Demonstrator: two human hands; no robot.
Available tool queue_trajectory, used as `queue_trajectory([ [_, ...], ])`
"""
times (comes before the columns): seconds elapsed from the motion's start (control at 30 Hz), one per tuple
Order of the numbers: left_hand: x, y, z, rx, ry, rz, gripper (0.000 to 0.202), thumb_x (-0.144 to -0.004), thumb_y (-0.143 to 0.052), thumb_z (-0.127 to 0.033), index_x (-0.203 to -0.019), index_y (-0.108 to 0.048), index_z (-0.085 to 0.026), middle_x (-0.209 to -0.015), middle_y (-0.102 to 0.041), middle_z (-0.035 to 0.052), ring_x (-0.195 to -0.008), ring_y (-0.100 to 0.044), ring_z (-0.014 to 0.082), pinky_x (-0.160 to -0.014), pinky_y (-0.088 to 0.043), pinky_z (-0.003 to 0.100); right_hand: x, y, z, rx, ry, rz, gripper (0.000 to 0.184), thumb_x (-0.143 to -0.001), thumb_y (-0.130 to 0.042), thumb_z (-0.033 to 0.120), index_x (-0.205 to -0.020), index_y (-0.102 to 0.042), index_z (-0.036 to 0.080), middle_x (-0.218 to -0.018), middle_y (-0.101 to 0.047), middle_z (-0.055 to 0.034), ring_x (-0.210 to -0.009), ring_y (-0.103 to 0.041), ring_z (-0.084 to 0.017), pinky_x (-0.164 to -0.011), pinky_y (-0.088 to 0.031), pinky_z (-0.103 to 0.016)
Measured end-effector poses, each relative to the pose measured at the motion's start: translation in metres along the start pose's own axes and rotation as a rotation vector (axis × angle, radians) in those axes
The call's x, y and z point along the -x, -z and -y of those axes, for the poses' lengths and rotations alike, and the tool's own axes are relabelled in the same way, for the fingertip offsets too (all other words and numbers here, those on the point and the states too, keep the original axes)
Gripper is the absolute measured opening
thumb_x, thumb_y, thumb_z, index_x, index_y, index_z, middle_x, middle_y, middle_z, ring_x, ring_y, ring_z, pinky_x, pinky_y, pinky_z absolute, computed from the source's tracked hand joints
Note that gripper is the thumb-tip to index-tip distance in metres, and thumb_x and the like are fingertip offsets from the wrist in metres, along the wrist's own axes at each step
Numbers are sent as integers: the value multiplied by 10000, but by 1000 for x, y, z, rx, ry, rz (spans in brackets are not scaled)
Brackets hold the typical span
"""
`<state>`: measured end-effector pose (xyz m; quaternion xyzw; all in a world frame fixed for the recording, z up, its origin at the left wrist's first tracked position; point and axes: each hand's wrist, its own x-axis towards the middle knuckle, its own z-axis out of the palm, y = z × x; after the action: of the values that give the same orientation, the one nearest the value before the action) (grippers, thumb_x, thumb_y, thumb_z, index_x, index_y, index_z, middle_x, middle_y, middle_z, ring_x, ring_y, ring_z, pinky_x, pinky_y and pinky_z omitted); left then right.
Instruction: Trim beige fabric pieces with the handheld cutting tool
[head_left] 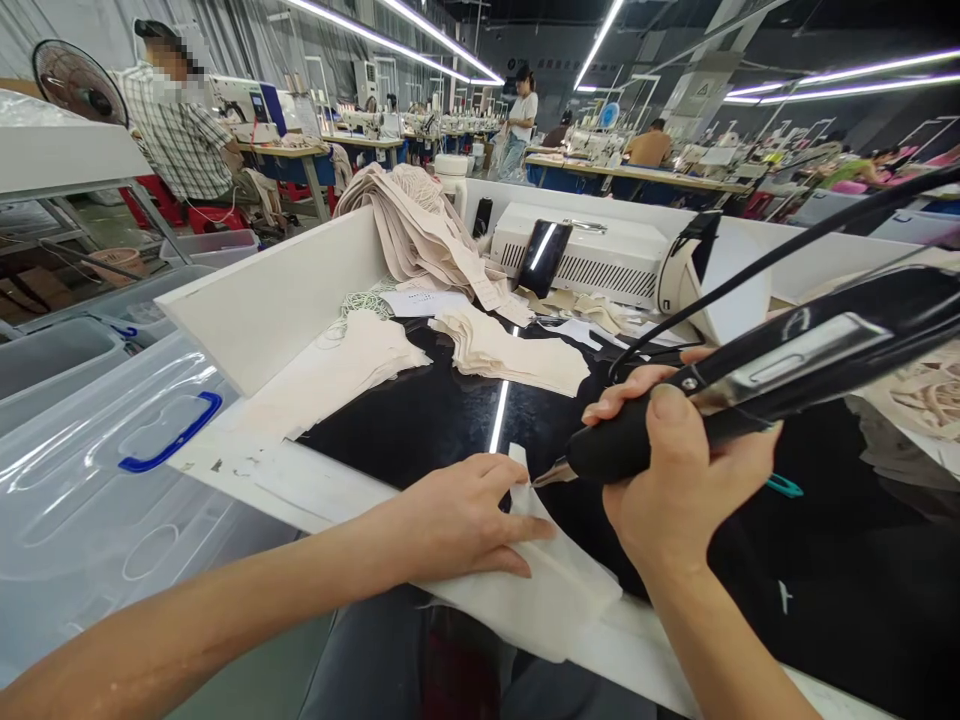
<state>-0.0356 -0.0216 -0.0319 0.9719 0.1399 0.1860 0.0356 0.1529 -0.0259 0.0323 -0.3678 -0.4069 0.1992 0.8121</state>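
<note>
My right hand (679,470) is closed around a thick black handheld tool (615,435) with a silver metal lever and a narrow metal tip. The tip meets the edge of a cream fabric piece (570,585) at the table's near edge. With bent fingers, my left hand (480,525) grips and presses this fabric, its fingertips close to the tip. Part of the cloth hangs over the edge towards my lap. Just beyond my hands lies a stack of cut cream fabric pieces (517,350), and another cream stack (352,365) is to the left.
A black cord (780,245) loops from the right. At the back stand a white vented box (592,250), a phone (544,255) and a heap of beige fabric (420,225). A white side board (277,300) and clear plastic bins (97,500) flank the left. A person (176,130) sits farther off.
</note>
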Motion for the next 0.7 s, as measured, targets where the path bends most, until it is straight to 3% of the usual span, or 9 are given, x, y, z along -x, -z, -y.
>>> queue_trajectory([
  [0.1, 2, -1, 1, 15, 23, -18, 490, -1084, -741, -554, -1460, -767, -242, -1404, -679, 199, -1245, -701, 319, -1081, -617, 429, -1, 6, -2, -14, -14, 19, 415, -798, -901, 344, -1094, -620, 269, -784, -712, 100, -588, -655, -128, -586, -580, -300],
  [0.23, -2, -6, 3, 61, 157, -30, 391, -1155, -679, -418, -1471, -713, -191, -1295, -743, 113, -1148, -730, 246, -994, -636, 347, -4, 18, -3, 58, 21, 25, 479, -822, -966, 414, -1127, -632, 256, -840, -749, 83, -635, -689, -137, -668, -614, -325],
  [0.4, -20, -9, 4, -55, 240, 15, 98, -1120, -711, -237, -1124, -770, -160, -1107, -743, 70, -1042, -714, 238, -914, -613, 337, -18, 40, -2, 224, 27, 39, 437, -859, -952, 477, -1113, -676, 253, -1014, -800, 17, -826, -753, -179, -808, -640, -362],
  [0.5, -28, -7, 7, -120, 242, 71, 137, -1095, -699, -127, -970, -738, -171, -1011, -726, 49, -946, -687, 227, -852, -578, 336, -24, 59, 0, 371, 135, -6, 613, -821, -960, 534, -1304, -713, 248, -1208, -775, -47, -1055, -747, -233, -944, -636, -416],
  [0.57, -29, -5, 10, -122, 271, 118, 190, -1094, -682, -100, -927, -723, -181, -982, -726, 34, -903, -675, 218, -797, -554, 328, -22, 73, 1, 405, 294, -122, 722, -814, -968, 494, -1423, -672, 245, -1326, -717, -76, -1194, -714, -256, -1066, -601, -467],
  [0.63, -30, -1, 11, -95, 295, 131, 229, -1106, -661, -105, -903, -723, -190, -974, -733, 25, -878, -672, 204, -756, -533, 314, -14, 85, 1, 422, 424, -224, 590, -854, -944, 454, -1336, -705, 213, -1250, -709, -86, -1146, -721, -256, -1048, -601, -462],
  [0.7, -31, 5, 10, -14, 266, 79, 222, -1119, -659, -135, -929, -753, -200, -993, -749, 21, -890, -690, 190, -772, -536, 294, -4, 93, 2, 468, 388, -146, 368, -919, -890, 484, -1114, -759, 202, -1027, -733, -68, -945, -735, -231, -889, -626, -394],
])
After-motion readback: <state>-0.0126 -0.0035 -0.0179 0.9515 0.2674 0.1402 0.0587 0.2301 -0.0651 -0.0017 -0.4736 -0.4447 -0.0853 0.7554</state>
